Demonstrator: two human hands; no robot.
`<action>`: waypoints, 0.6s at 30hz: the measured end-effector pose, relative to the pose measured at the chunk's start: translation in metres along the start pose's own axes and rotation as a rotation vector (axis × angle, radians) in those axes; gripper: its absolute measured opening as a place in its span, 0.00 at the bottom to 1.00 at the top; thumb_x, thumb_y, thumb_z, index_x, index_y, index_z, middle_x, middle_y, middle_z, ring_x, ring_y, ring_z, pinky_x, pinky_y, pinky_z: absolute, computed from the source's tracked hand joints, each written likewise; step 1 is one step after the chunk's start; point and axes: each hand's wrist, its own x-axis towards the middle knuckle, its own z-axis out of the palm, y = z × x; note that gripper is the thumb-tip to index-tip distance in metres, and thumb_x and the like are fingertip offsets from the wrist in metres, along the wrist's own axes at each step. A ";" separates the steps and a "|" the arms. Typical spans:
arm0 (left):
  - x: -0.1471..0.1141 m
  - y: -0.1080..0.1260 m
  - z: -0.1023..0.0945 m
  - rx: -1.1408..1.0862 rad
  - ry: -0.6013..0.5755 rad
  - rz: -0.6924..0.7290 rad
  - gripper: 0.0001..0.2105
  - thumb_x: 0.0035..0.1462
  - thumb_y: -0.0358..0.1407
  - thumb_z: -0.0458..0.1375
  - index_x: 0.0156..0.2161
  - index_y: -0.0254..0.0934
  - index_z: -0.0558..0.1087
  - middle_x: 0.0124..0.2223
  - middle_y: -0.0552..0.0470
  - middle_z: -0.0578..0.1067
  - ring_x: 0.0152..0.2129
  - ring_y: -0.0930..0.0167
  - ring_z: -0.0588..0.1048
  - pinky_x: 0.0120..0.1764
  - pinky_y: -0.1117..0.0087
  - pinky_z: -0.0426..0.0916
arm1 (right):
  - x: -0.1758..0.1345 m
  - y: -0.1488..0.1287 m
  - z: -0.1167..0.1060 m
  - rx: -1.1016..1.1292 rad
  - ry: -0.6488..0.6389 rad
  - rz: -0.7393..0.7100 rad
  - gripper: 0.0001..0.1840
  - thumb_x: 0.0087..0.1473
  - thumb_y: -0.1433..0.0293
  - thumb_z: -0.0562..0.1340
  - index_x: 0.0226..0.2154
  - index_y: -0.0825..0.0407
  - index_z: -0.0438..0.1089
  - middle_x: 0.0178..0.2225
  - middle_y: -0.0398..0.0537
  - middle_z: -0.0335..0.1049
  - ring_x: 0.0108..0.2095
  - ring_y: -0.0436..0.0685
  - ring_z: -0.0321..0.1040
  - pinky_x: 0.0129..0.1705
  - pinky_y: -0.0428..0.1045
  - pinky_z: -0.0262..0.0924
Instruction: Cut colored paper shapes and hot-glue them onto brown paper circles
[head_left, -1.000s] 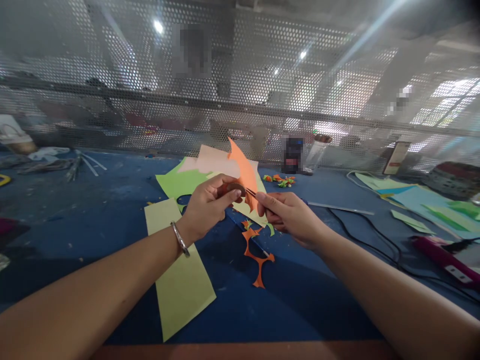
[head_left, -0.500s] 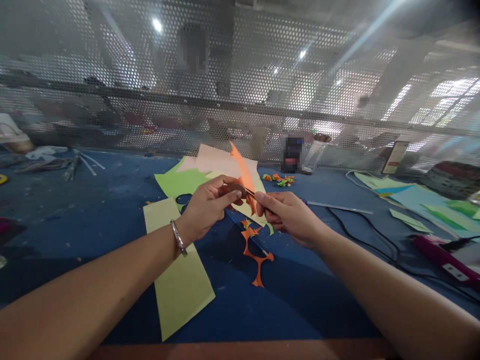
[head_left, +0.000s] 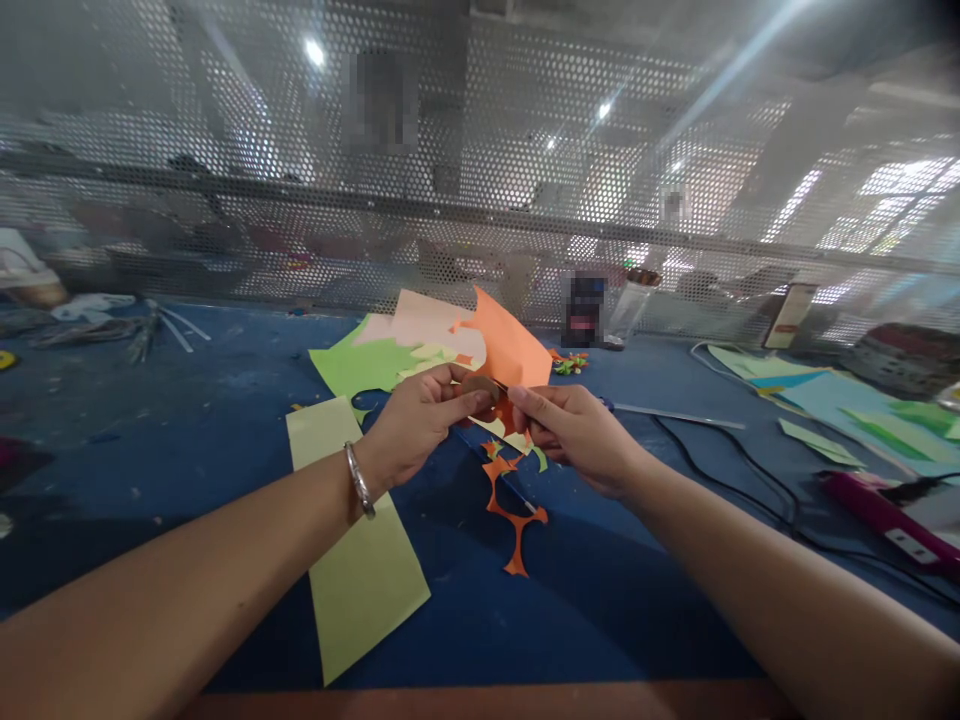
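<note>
Near the middle of the view, my left hand [head_left: 420, 420] pinches a brown round disc [head_left: 478, 386] together with a sheet of orange paper [head_left: 517, 345]. The sheet stands up behind my fingers and has curved cut-outs along its left edge. Across from it, my right hand [head_left: 559, 430] is closed on a slim dark tool [head_left: 502, 385] whose tip meets the paper beside the disc. Most of that tool is hidden by my fingers, so its kind is unclear. Below my hands lies an orange scrap [head_left: 516, 520] with rounded cut edges.
A pale yellow-green sheet [head_left: 367, 590] lies under my left forearm. Behind are green paper [head_left: 352, 362] and pale pink paper [head_left: 420, 315]. A metal strip [head_left: 675, 412], black cables and a purple power strip [head_left: 885, 515] are on the right. A perforated metal screen [head_left: 480, 200] borders the table.
The orange paper has turned from nearly edge-on to showing its broad face, swinging out to the right. Both hands stay in about the same place and keep their grip.
</note>
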 end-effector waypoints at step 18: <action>-0.004 -0.002 0.002 -0.047 0.016 -0.053 0.12 0.48 0.35 0.72 0.38 0.35 0.80 0.37 0.50 0.80 0.36 0.70 0.77 0.41 0.69 0.66 | 0.000 0.002 -0.002 -0.071 0.026 -0.073 0.27 0.60 0.47 0.61 0.23 0.52 0.64 0.14 0.31 0.44 0.16 0.43 0.37 0.18 0.44 0.33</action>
